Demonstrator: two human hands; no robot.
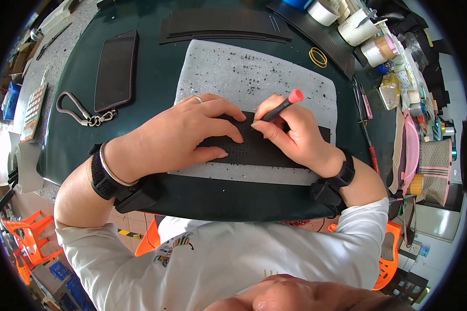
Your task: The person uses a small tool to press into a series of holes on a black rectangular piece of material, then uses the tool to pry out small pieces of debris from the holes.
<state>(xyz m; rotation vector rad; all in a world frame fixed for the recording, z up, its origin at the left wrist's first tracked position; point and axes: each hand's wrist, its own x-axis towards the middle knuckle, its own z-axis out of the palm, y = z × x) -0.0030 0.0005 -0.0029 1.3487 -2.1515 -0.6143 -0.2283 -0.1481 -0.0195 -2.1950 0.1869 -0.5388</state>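
Observation:
A thin black sheet (270,149) with rows of small holes lies on a white foam mat (207,67), which is strewn with tiny black bits. My left hand (176,129) rests over the sheet's left part, fingers apart and fingertips on or near its surface, holding nothing. In my right hand (301,135) is a slim precision screwdriver (279,109) with a dark handle and a red end cap. It leans with the cap up and to the right. Its tip is hidden by my fingers, so I cannot tell whether it touches the sheet.
A phone (117,70) with a wrist strap (78,108) lies on the green tabletop to the left. Black sheets (218,26) are stacked at the back. To the right are a yellow rubber band (318,57), tape rolls (324,11), tweezers (366,101) and a red-handled tool (373,155).

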